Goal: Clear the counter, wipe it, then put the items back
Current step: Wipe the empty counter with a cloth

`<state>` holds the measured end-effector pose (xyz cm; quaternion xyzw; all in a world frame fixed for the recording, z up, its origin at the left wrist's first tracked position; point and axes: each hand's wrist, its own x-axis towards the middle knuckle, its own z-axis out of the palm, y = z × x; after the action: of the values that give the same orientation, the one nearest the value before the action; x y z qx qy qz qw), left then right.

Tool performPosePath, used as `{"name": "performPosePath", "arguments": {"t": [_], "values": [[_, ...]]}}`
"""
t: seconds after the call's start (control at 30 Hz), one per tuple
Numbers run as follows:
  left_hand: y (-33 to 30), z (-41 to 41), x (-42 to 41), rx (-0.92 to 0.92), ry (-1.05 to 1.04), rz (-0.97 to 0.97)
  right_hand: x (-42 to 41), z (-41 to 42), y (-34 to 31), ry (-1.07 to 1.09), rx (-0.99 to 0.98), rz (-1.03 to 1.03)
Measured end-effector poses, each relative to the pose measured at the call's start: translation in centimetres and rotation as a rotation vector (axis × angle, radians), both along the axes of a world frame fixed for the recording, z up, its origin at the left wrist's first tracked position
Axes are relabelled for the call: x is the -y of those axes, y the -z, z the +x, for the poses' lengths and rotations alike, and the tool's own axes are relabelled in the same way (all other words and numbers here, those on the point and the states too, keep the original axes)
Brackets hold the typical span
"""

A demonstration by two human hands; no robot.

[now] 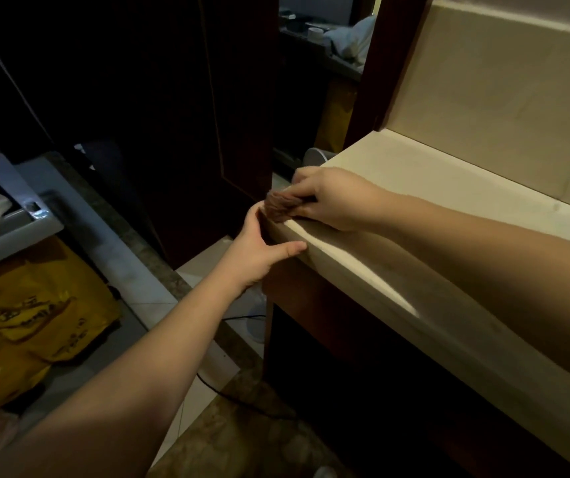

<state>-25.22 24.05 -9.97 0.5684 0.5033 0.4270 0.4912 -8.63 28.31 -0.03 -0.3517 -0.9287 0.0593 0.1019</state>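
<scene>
Cream stone, bare along all that shows: the worktop (414, 208) carries nothing in view, so I judge the clearing done and the wiping in hand. The right hand (332, 198) lies at the worktop's left end, its fingers curled over a brown cloth (282, 205) and pressing it down right at the corner, where a tuft of cloth hangs past the edge. The left hand (263, 251) is cupped just beneath that corner, holding nothing: its thumb lies straight along the rounded front lip and its fingers reach up beside the cloth, as if to catch whatever gets swept off.

To do this well, I'd say keep the cloth flat under the palm so it drags crumbs rather than riding over them, carry the stroke clean off the end into the waiting hand, and keep that hand tight against the lip so nothing falls to the floor. The rounded front edge and the strip along the backsplash (504, 108) deserve a pass too; the light is poor and I can't tell whether they're clean.

Off to the left stand a yellow bag (31, 315) and a grey cart (14, 222). None of the items to be put back show here.
</scene>
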Motion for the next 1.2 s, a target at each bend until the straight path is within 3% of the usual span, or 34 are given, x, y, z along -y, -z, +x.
{"name": "performPosePath", "arguments": {"t": [0.07, 0.17, 0.3, 0.4, 0.57, 0.67, 0.83, 1.07, 1.2], "values": [[0.0, -0.4, 0.1, 0.058, 0.041, 0.000, 1.4, 2.2, -0.4, -0.025, 0.029, -0.046], [-0.2, -0.4, 0.6, 0.363, 0.000, -0.061, 3.1, 4.8, -1.1, -0.002, 0.107, -0.141], [-1.3, 0.2, 0.0, 0.509, -0.149, -0.168, 1.7, 1.7, -0.6, 0.040, 0.091, -0.056], [-2.5, 1.1, -0.7, 0.515, -0.221, -0.192, 1.1, -0.2, -0.4, 0.071, 0.064, -0.015], [-2.3, 2.3, -1.8, 0.288, -0.316, -0.078, 4.4, 5.2, -0.3, 0.013, 0.062, -0.088], [-2.3, 2.7, -1.6, 0.259, -0.340, -0.052, 4.0, 5.4, 0.0, 0.015, 0.033, -0.069], [-1.9, 2.8, -1.7, 0.174, -0.351, 0.022, -0.7, 2.7, 0.0, 0.197, 0.033, 0.051], [-1.3, 2.5, -2.1, 0.156, -0.320, 0.065, 3.9, 4.3, 0.3, 0.062, 0.012, -0.007], [-0.9, 2.4, -2.6, 0.177, -0.294, 0.056, 1.1, 4.5, -0.2, 0.161, 0.054, -0.017]]}}
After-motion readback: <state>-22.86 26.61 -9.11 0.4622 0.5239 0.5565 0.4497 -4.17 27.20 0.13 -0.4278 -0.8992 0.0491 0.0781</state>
